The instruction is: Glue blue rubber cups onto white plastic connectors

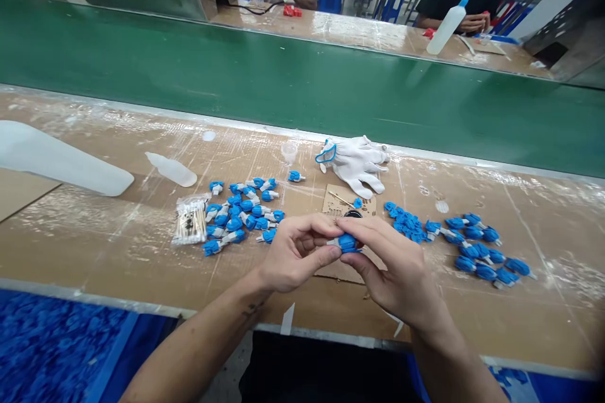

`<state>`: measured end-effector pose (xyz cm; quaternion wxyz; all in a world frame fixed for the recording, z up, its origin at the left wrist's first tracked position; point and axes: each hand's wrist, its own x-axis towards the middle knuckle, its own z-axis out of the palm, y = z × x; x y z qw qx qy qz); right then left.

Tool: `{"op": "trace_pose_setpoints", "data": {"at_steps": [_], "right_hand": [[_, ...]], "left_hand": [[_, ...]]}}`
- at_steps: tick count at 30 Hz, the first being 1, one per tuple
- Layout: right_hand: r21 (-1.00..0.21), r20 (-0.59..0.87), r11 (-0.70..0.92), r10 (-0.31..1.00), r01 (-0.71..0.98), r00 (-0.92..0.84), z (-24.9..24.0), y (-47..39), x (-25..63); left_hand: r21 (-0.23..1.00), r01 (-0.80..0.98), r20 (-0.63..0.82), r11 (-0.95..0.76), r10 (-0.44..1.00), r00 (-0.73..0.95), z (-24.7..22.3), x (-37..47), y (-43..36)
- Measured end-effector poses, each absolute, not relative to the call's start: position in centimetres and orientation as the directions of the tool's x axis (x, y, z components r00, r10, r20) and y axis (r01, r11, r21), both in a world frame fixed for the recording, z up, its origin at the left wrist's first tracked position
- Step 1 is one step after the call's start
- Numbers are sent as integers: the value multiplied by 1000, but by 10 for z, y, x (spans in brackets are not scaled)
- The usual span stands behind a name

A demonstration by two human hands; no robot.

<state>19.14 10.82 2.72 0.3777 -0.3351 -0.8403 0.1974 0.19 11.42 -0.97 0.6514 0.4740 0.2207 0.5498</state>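
Observation:
Between my two hands is a small blue part (348, 243) with a grey end, held above the table's near half. My left hand (297, 252) pinches its grey end between thumb and fingers. Around its blue body close the thumb and fingers of my right hand (397, 264). Just behind them lies a cardboard piece (331, 199) bearing a thin stick, a small blue disc (358, 203) and a dark round object, partly hidden by my fingers. Blue and grey parts (246, 206) lie left of my hands, and more (486, 271) lie on the right, beside a pile of small blue pieces (407, 225).
White gloves (358, 160), a clear cup (289, 152), a bag of cotton swabs (190, 219) and a translucent bottle (171, 169) lie on the table (142, 252). Beyond runs a green belt (265, 75); two people work across it. A blue bin (113, 352) stands lower left.

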Motion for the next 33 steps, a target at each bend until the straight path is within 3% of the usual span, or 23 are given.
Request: {"op": "trace_pose_setpoints", "data": {"at_steps": [5,9,13,16,18,20,22,23,25,27,30,33], "right_hand": [[-545,640,767,642,339,-423,25,108,189],[-643,583,703,707,305,-401,27,110,190],[-683,554,690,704,241,-444,26,104,193],[-710,561,616,788,341,-255,28,94,212],[-734,578,504,816,456,30,30,89,235],[-775,540,319,783,545,309,30,87,268],[-763,476,106,759,637,444,25,90,307],[-701,485,19,746,713,456,20,92,329],[-459,501,-73,801,885,326,8,100,373],[-274,484,82,873,958,63,-3,109,412],[-142,420,367,863,919,-280,-10,124,447],[-27,457,375,829,927,-322,0,136,440]], "left_hand": [[799,-599,211,59,904,371,-7,0,115],[755,-636,201,160,867,456,-10,3,113],[809,-571,157,144,882,444,-13,6,112],[947,-319,147,-42,939,312,-14,-5,121],[972,16,232,-234,970,73,-14,-18,132],[871,379,370,-312,925,-89,-17,-32,146],[718,629,429,-297,901,-66,-22,-41,160],[642,711,420,-288,907,-13,-25,-42,166],[501,819,362,-280,927,95,-30,-41,176],[397,875,300,-276,940,161,-33,-36,180],[312,912,260,-267,947,188,-35,-31,181],[275,933,224,-233,959,174,-34,-32,182]]}}
